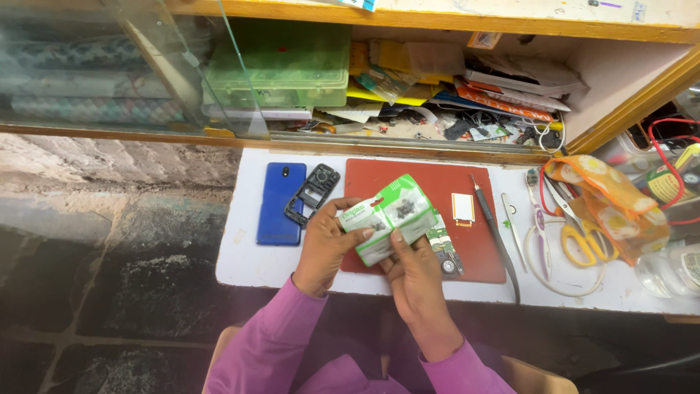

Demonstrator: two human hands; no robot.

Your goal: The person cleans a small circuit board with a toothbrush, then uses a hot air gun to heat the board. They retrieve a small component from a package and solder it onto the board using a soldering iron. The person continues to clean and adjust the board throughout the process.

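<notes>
Both my hands hold a small green and white cardboard packet point(390, 215) above the red work mat point(430, 186). My left hand point(326, 244) grips its left end with the thumb on top. My right hand point(415, 273) pinches its lower middle from below. Under the packet, a green circuit board point(446, 248) lies on the mat, partly hidden. A small orange-edged white part point(462, 207) rests on the mat to the right. Left of the mat lie a blue phone back point(281, 202) and a black phone frame point(312, 193).
A white tabletop point(248, 263) carries tweezers point(512, 226), a dark pointed tool point(494, 233), yellow-handled scissors point(580, 244), an orange patterned pouch point(612, 204) and a white cable loop. Behind stands a wooden shelf with a green plastic box point(284, 69), papers and a glass pane.
</notes>
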